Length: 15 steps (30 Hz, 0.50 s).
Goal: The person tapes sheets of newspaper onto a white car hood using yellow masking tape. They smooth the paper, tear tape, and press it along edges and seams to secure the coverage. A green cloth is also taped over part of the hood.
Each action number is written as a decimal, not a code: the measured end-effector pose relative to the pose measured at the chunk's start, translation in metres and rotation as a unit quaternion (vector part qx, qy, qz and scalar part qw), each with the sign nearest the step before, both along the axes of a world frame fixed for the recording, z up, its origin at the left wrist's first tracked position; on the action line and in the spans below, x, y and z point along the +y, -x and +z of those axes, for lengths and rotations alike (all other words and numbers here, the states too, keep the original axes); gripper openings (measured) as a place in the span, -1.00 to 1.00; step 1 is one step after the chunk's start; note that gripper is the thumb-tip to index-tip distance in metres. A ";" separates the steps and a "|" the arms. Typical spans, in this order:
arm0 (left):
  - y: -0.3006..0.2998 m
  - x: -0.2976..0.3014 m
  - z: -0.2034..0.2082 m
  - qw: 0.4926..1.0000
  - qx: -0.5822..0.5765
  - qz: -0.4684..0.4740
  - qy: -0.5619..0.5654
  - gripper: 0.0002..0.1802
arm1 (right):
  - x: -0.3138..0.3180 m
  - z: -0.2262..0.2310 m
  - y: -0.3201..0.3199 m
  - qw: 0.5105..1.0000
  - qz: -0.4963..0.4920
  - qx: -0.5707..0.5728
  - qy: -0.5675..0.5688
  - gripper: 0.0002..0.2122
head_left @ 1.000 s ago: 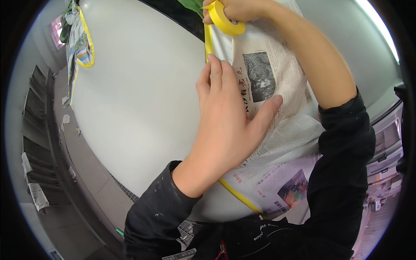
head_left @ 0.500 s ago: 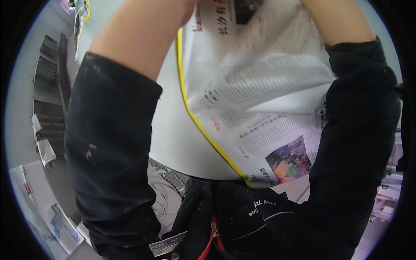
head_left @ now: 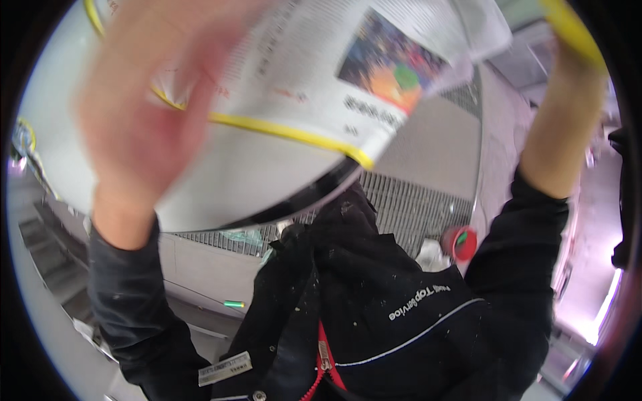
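My left hand (head_left: 164, 127) is smeared by motion over a pale grey curved panel (head_left: 261, 177). Its fingers reach up toward a newspaper sheet (head_left: 281, 67), but whether they touch it or hold anything is unclear. Yellow masking tape (head_left: 287, 134) runs along the sheet's near edge on the panel. The sheet's right end stands up past the panel's side, creased and blurred. Out to the upper right my right forearm (head_left: 562, 127) is raised. A blurred yellow thing (head_left: 572, 30) covers the place of my right hand, whose fingers are hidden.
Below the panel lies a floor grating (head_left: 401, 200). A red round container (head_left: 460, 243) stands there beside a crumpled white piece (head_left: 432, 256). A small green cylinder (head_left: 234, 304) lies on the floor at the lower left. Greenish scraps (head_left: 244, 236) rest near the panel's edge.
My arms have spread apart, the right one out to the upper right. The view has turned, so the panel and newspaper sit higher and farther left. A yellow thing has appeared by my right hand.
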<state>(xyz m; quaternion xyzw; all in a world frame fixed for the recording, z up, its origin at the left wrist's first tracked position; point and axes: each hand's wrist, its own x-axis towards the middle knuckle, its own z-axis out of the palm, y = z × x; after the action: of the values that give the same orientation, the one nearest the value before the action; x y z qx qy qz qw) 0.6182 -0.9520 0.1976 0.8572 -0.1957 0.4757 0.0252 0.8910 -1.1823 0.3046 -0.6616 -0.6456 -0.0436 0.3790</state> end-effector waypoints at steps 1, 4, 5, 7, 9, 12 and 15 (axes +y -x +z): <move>0.007 -0.011 -0.015 0.999 0.021 -0.045 -0.006 -0.72 | -0.037 -0.035 0.014 0.995 -0.027 0.087 -0.032 -0.76; 0.015 -0.034 -0.041 0.986 0.122 -0.106 -0.032 -0.81 | -0.105 -0.168 0.079 0.919 -0.139 0.340 -0.145 -0.72; 0.013 -0.041 -0.045 0.979 0.175 -0.100 -0.036 -0.82 | -0.112 -0.218 0.107 0.857 -0.206 0.444 -0.162 -0.76; 0.007 -0.054 -0.048 0.952 0.290 -0.081 -0.051 -0.83 | -0.105 -0.294 0.138 0.731 -0.316 0.589 -0.135 -0.68; -0.006 -0.069 -0.049 0.934 0.350 -0.023 -0.072 -0.84 | -0.092 -0.347 0.156 0.695 -0.278 0.644 -0.159 -0.51; -0.024 -0.082 -0.052 0.883 0.463 -0.008 0.074 -0.78 | -0.054 -0.384 0.163 0.688 -0.173 0.658 -0.252 -0.58; -0.035 -0.094 -0.062 0.938 0.324 -0.029 -0.122 -0.69 | -0.034 -0.390 0.159 0.758 -0.263 0.543 -0.247 -0.75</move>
<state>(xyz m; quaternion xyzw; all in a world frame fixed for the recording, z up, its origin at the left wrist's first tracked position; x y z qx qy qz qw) 0.6533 -1.0458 0.1353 0.9554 -0.2580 0.1435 -0.0040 0.7324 -1.2162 -0.0855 -0.6015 -0.0987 0.0676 0.7899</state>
